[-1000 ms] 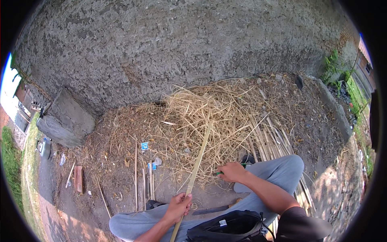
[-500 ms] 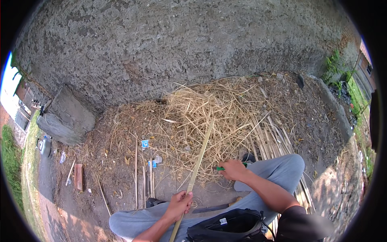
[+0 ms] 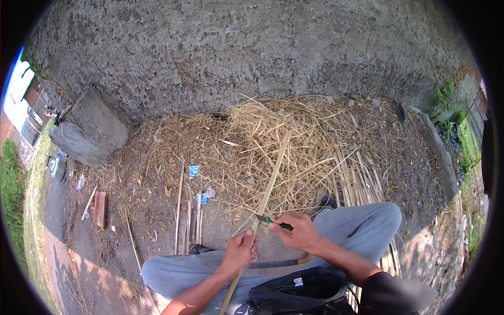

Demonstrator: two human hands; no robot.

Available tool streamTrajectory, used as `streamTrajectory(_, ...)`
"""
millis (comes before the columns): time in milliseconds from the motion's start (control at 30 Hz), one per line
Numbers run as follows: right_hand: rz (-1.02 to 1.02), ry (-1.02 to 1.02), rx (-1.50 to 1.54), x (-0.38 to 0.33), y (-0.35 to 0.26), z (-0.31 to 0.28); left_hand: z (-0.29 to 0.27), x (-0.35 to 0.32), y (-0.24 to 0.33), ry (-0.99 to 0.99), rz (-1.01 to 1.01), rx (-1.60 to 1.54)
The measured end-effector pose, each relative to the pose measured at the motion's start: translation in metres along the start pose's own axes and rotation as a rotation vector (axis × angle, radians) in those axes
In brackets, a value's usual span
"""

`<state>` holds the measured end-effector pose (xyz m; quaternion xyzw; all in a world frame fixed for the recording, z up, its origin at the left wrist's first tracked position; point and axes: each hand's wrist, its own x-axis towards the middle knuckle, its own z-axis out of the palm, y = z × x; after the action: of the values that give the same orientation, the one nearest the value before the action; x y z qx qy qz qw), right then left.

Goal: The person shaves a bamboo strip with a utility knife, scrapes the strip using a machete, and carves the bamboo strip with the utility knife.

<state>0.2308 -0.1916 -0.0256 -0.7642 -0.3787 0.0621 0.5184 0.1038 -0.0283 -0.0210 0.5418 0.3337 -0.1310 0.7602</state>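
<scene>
two hands meet over one long bamboo strip (image 3: 270, 181) in my head view, above the knees of a person seated on bare ground in grey trousers (image 3: 362, 226). my left hand (image 3: 240, 250) is wrapped around the strip low down, its fingers (image 3: 247, 255) pressed together and closed on the pale stalk. my right hand (image 3: 299, 231) sits just beside it, its fingers (image 3: 286, 236) clenched on the green handle of a small knife (image 3: 273, 221), whose blade touches the strip just above the left fist. the strip runs slantwise from near the lower edge of the picture, between the knees, up and to the right, its far end lying over a heap of dry straw (image 3: 278, 142) piled at the foot of a rough grey wall (image 3: 236, 47). more split bamboo slats (image 3: 357, 178) lie side by side on the ground to the right of the heap, near the right knee. a few thin sticks (image 3: 189, 220) lie on the dirt to the left, with small blue scraps (image 3: 193, 170) near them. a grey stone block (image 3: 89, 128) stands against the wall at far left, and a reddish brick (image 3: 100, 209) lies on the ground below it. a black bag (image 3: 299, 294) rests on the lap, with a curved dark blade (image 3: 278, 262) lying just above it.
</scene>
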Motion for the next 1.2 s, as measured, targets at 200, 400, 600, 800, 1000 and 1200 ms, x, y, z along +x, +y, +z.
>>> streamTrajectory(200, -0.105, 0.055, -0.104, -0.001, 0.004, 0.015, -0.002, 0.008, -0.027, 0.168, 0.207, 0.268)
streamTrajectory(400, -0.166, 0.113, -0.202, -0.001, 0.010, 0.014, 0.005, -0.002, -0.024, 0.224, 0.330, 0.546)
streamTrajectory(600, -0.217, 0.238, -0.229, 0.006, -0.006, 0.012, 0.007, -0.020, 0.001, 0.217, 0.422, 0.664)
streamTrajectory(800, -0.215, 0.249, -0.199, 0.016, -0.010, 0.013, 0.005, -0.022, 0.009, 0.243, 0.463, 0.665)
streamTrajectory(1000, -0.254, 0.282, -0.225, 0.035, -0.016, 0.015, -0.003, -0.021, 0.013, 0.215, 0.427, 0.488)
streamTrajectory(1200, -0.307, 0.299, -0.239, 0.058, -0.032, 0.016, -0.008, -0.026, 0.029, 0.250, 0.480, 0.455)
